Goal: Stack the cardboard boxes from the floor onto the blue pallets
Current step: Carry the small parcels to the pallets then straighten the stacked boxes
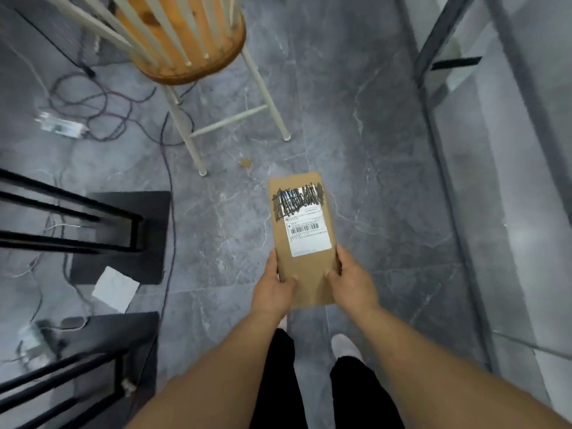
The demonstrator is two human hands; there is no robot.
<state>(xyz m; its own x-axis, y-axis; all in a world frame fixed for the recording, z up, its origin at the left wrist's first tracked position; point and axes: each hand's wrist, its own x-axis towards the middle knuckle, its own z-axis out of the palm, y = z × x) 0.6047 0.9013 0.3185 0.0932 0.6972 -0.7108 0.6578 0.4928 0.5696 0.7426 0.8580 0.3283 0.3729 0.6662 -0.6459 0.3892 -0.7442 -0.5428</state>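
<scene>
Two hands carry one flat, oblong brown cardboard box [301, 243] with a white shipping label [306, 226] on its top face, held out in front of the person above the grey marble-patterned floor tiles [387, 165]. The left hand [274, 287] grips the box's left edge at about 7 o'clock, thumb laid on top and fingers curled underneath; the right hand [353, 281] grips the right edge at about 5 o'clock the same way. Both sit at the near end only.

No blue pallet is in view, so the box probably has some way to travel. The far end is unsupported, and a loosened grip could let it tip forward and slide out. A wooden stool with cream legs [198, 57] stands at 11 o'clock, and dark cables [167, 193] trail over the floor from 9 to 10 o'clock beside a black metal frame [102, 230]; drifting left could mean a snagged foot or a knock

The box's long axis runs from 6 to 12 o'clock, its scribbled-over label end pointing away from the person at 12
</scene>
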